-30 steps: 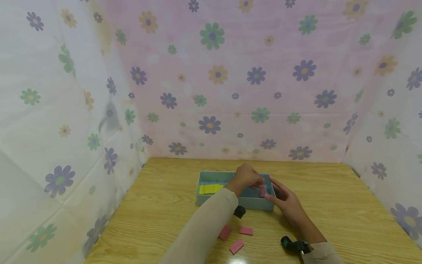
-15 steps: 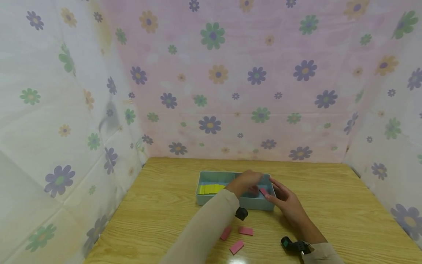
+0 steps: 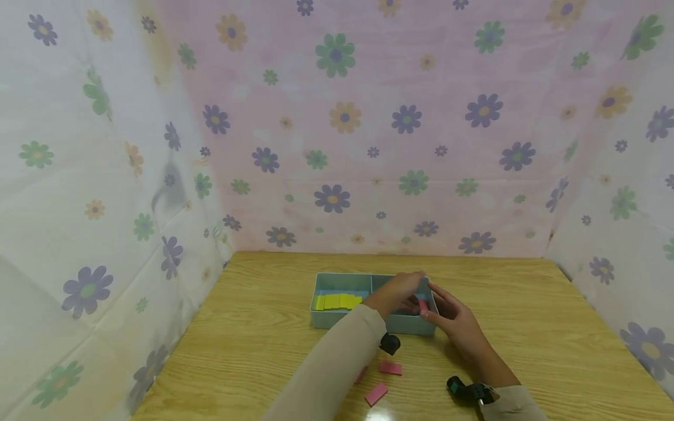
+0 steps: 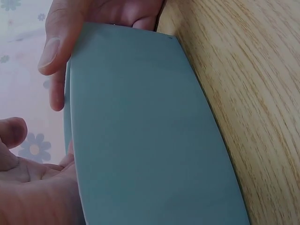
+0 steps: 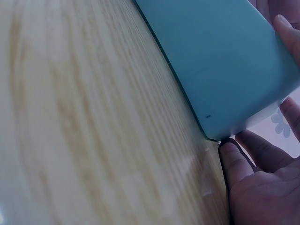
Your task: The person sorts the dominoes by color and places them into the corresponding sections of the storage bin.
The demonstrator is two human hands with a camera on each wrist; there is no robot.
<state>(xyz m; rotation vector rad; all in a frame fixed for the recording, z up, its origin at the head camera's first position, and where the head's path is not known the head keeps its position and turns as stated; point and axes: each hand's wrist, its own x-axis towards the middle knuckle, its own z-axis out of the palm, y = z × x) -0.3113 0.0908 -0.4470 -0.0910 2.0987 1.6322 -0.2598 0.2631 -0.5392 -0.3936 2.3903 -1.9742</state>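
A pale blue-green box (image 3: 411, 324) with two compartments stands on the table. My left hand (image 3: 396, 292) reaches into its right compartment, fingertips beside a pink rectangular tile (image 3: 423, 305) near the right end. In the left wrist view, the left thumb (image 4: 13, 132) stands apart above the rim while the other fingers dip behind the front wall, partly hidden. My right hand (image 3: 462, 328) holds the box's right end, its thumb at the front corner and its fingers along the end wall. Yellow tiles (image 3: 337, 302) line the left compartment in an overlapping row.
In front of the box lie loose pink tiles: one (image 3: 391, 368) nearest it, another (image 3: 376, 394) closer to me, and a third (image 3: 360, 375) partly behind the left sleeve (image 3: 337, 356). Flower-print cloth (image 3: 368, 175) encloses the wooden table (image 3: 263, 292) at the back and sides.
The left fingers let go of the pink tile, which stood in their grasp, then came back against it, moving right. The tile now sits closer to the box's right end. The right hand stayed put.
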